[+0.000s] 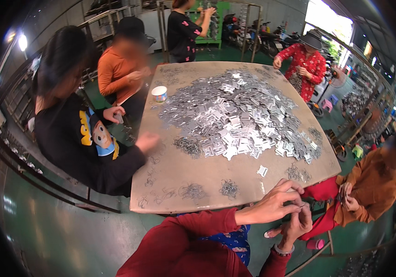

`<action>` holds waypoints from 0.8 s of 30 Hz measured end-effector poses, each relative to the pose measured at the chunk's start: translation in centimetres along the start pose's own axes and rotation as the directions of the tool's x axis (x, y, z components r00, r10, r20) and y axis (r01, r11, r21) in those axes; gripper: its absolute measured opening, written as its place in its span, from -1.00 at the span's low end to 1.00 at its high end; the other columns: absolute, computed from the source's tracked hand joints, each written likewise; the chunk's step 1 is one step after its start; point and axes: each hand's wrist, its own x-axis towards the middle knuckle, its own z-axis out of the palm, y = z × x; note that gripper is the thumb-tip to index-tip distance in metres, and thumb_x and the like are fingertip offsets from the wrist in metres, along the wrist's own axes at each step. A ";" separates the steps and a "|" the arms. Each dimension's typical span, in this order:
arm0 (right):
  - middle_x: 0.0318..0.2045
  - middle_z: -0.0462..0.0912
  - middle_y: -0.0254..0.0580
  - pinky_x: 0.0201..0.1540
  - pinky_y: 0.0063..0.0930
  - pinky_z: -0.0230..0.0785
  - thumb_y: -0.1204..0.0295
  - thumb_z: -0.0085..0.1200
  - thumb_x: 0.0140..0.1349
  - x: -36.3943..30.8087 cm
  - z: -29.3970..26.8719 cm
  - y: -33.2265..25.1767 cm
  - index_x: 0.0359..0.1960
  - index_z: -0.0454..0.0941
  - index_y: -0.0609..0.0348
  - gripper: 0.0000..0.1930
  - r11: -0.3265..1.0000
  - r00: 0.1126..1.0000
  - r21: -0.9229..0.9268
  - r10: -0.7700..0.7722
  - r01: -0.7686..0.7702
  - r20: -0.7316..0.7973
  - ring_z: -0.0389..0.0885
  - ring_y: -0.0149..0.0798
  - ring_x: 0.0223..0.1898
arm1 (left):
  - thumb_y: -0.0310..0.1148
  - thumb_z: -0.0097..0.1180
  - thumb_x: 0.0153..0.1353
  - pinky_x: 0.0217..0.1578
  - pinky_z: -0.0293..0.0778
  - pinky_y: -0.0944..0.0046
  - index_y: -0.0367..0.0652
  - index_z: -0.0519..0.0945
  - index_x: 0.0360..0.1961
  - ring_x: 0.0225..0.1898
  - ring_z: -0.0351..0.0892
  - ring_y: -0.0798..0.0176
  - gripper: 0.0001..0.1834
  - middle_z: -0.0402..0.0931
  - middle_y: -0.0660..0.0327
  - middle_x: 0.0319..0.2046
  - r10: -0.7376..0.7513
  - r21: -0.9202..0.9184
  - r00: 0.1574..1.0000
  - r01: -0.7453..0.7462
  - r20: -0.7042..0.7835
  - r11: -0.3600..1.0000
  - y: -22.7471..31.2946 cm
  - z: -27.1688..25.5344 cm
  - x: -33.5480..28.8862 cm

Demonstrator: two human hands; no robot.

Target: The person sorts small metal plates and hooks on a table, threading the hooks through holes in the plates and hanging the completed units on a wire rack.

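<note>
Just off the table's near right edge, my left hand (272, 201) and my right hand (300, 224) meet, fingertips pinched together. Something small and dark seems to sit between the fingers, too small to name. A lone flat silver metal plate (262, 171) with notched ends lies on the table beyond my left hand. Close to it is a small heap of thin wire pieces (298, 172). A large pile of similar metal plates (235, 117) covers the middle of the table. More wire clumps lie along the near side, one dark clump (229, 188) left of my hands.
The brown-topped table (253, 191) stretches away from me. A paper cup (159, 94) stands on its left side. Co-workers sit around it: a black sleeve (119, 177) at left, orange clothing (112, 71) behind, a red shirt (316, 64) far right, a brown top (369, 189) near right.
</note>
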 end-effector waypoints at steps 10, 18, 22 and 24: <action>-0.36 0.60 -0.12 -0.22 -0.53 0.42 0.63 0.11 0.03 5.1 -4.8 -9.1 -0.38 0.57 0.36 -0.90 0.962 0.785 -0.263 -0.112 -0.067 -0.609 0.57 -0.34 -0.33 | -0.51 0.13 0.05 -0.06 0.36 0.22 -0.30 0.45 -0.14 -0.08 0.42 0.16 -0.69 0.40 0.10 -0.11 0.387 0.055 0.913 -0.383 -0.131 0.922 4.4 5.8 4.6; -0.35 0.56 -0.17 -0.31 -0.60 0.40 0.61 0.01 0.17 5.8 -12.8 -20.6 -0.26 0.45 0.32 -0.88 0.942 0.743 -0.156 -0.330 0.297 -0.583 0.55 -0.40 -0.34 | -0.47 0.05 0.16 -0.32 0.36 0.50 -0.27 0.48 -0.06 -0.33 0.47 0.44 -0.70 0.53 0.24 -0.35 -0.314 -0.178 0.765 0.483 0.563 0.857 -12.8 8.2 -3.1; -0.44 0.59 -0.24 -0.42 -0.66 0.40 0.52 0.07 0.17 4.2 -17.4 -25.4 -0.29 0.50 0.27 -0.90 0.880 0.631 -0.351 -0.475 0.320 -0.614 0.55 -0.47 -0.44 | -0.43 0.06 0.17 -0.36 0.41 0.45 -0.26 0.49 -0.06 -0.33 0.50 0.42 -0.70 0.56 0.23 -0.32 -0.423 0.050 0.467 0.623 0.777 0.781 -17.4 8.7 -6.1; -0.46 0.60 -0.22 -0.46 -0.66 0.39 0.53 0.07 0.16 3.3 -19.3 -28.1 -0.30 0.53 0.27 -0.90 0.870 0.621 -0.402 -0.487 0.286 -0.614 0.55 -0.45 -0.48 | -0.42 0.06 0.17 -0.37 0.42 0.44 -0.25 0.49 -0.06 -0.33 0.51 0.41 -0.70 0.56 0.23 -0.31 -0.433 0.087 0.381 0.661 0.817 0.746 -18.7 8.2 -6.8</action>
